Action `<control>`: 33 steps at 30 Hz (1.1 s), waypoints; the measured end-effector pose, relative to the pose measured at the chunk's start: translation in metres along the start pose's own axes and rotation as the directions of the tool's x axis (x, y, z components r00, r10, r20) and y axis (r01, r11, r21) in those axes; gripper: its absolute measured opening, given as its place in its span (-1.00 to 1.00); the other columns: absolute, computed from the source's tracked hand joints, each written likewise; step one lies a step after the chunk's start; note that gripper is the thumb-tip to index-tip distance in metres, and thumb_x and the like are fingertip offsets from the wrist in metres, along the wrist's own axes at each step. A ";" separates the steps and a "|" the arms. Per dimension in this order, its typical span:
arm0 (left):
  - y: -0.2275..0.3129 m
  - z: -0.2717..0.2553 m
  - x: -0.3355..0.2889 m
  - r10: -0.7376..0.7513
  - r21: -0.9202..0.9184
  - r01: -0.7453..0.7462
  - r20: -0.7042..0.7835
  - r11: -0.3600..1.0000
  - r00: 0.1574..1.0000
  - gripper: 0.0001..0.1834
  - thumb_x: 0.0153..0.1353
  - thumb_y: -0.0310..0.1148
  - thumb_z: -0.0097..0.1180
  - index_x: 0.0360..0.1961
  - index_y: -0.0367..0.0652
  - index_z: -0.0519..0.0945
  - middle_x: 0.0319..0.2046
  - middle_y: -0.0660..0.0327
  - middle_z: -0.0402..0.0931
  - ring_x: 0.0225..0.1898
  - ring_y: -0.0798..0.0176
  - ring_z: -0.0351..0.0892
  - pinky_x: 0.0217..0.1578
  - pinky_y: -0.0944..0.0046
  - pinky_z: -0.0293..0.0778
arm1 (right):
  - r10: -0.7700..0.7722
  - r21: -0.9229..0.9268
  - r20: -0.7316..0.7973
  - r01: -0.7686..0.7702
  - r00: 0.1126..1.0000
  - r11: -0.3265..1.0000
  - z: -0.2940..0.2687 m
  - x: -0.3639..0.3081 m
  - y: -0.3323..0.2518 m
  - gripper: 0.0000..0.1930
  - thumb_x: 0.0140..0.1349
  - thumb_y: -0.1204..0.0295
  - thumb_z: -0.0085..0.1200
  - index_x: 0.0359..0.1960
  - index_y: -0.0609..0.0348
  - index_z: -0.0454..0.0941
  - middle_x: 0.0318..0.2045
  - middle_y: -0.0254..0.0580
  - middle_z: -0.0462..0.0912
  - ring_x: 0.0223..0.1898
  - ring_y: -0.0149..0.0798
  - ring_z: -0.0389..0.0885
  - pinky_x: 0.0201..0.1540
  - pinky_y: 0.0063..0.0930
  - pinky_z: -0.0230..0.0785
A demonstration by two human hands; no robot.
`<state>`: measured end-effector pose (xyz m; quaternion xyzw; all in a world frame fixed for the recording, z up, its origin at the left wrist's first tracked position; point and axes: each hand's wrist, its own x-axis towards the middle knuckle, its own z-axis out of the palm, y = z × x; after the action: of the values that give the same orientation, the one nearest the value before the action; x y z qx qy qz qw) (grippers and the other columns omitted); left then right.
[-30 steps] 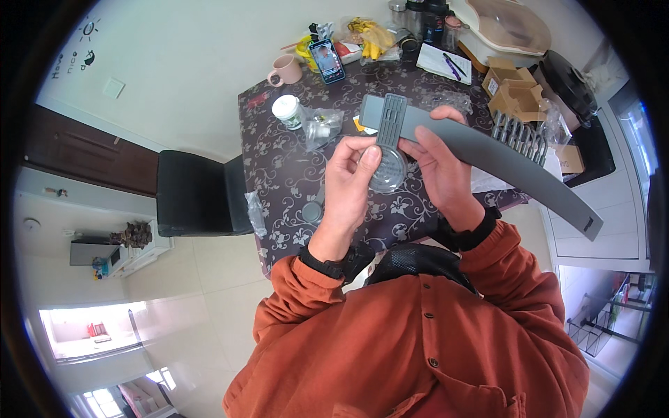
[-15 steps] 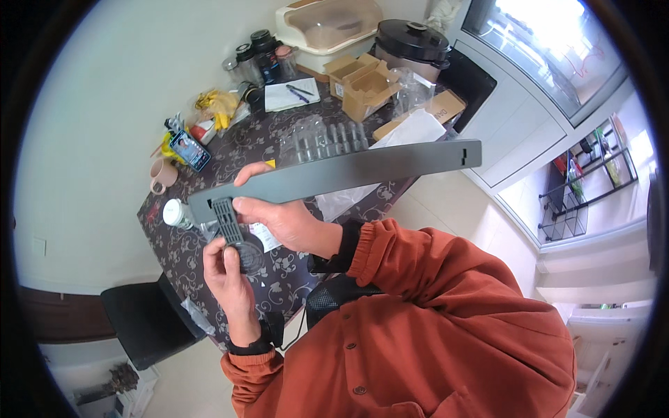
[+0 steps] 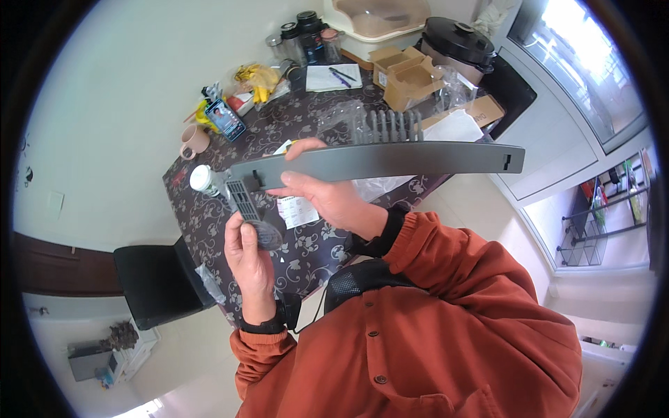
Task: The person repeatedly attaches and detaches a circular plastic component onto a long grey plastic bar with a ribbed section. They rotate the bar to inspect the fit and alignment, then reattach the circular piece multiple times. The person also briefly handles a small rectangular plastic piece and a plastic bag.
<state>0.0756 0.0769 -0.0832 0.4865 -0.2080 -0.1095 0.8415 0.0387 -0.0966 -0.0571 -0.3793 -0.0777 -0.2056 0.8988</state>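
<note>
Gripped near its left end by my right hand (image 3: 341, 205), a long, flat grey plastic bar (image 3: 397, 159) extends to the right above the table. My right thumb lies on its face, with fingers behind the top edge. Each end of the bar has a small dark slot. My left hand (image 3: 252, 270) pinches a short grey foot piece (image 3: 244, 200) by its round ribbed end. Its slotted upper part lies just beside the bar's left slot; I cannot tell whether they touch. A white-capped bottle (image 3: 201, 178) stands close by on the table.
Behind the bar, the dark floral table (image 3: 306, 247) holds clear plastic packaging (image 3: 390, 125), an open cardboard box (image 3: 411, 83), a propped phone (image 3: 225, 120), a pink mug (image 3: 194, 142) and a printed slip (image 3: 298, 211). A black chair (image 3: 157, 282) stands at the left.
The foot piece has come away from in front of the bar's left slot, and my right thumb no longer lies against it. My view has shifted, so the scene sits further right.
</note>
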 end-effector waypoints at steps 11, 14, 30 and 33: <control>0.007 -0.002 -0.003 -0.017 -0.059 0.015 -0.046 0.998 0.999 -0.72 0.39 -0.39 -0.03 0.07 -0.23 0.43 -0.09 0.22 0.54 -0.11 0.37 0.53 -0.05 0.31 0.47 | -0.091 -0.361 0.116 0.127 0.989 0.924 -0.006 0.003 -0.002 -0.82 0.24 0.61 0.05 -0.14 0.15 0.42 -0.02 -0.13 0.47 0.01 -0.28 0.52 0.04 -0.35 0.51; 0.008 -0.006 -0.004 -0.003 -0.075 -0.001 -0.051 0.997 0.999 -0.74 0.40 -0.41 -0.05 0.07 -0.22 0.42 -0.12 0.24 0.53 -0.13 0.39 0.52 -0.06 0.32 0.48 | -0.188 -0.794 0.305 0.358 0.934 0.491 -0.033 0.017 -0.015 -0.85 0.24 0.60 0.07 -0.18 0.12 0.49 0.11 0.06 0.52 0.11 -0.22 0.52 0.08 -0.45 0.40; 0.004 -0.012 0.003 -0.026 -0.062 0.019 -0.118 0.998 0.993 -0.73 0.39 -0.41 -0.02 0.07 -0.21 0.44 -0.22 0.29 0.53 -0.20 0.42 0.54 -0.13 0.34 0.52 | 0.136 -0.662 0.724 0.736 0.676 -0.139 -0.082 0.074 -0.067 -0.65 0.03 0.49 0.13 -0.08 0.01 0.53 0.21 -0.07 0.43 0.23 0.06 0.38 0.07 -0.25 0.43; 0.001 -0.015 0.006 -0.039 -0.067 0.032 -0.101 0.997 0.994 -0.73 0.38 -0.41 -0.01 0.07 -0.22 0.44 -0.20 0.29 0.53 -0.18 0.42 0.53 -0.10 0.35 0.50 | 0.143 -0.651 0.733 0.746 0.665 -0.140 -0.082 0.077 -0.065 -0.62 0.01 0.45 0.17 -0.06 -0.02 0.52 0.22 -0.09 0.42 0.23 0.07 0.38 0.06 -0.22 0.43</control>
<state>0.0879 0.0861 -0.0873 0.4672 -0.1523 -0.1062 0.8645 0.0792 -0.2201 -0.0491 -0.8990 -0.2809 -0.2895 0.1707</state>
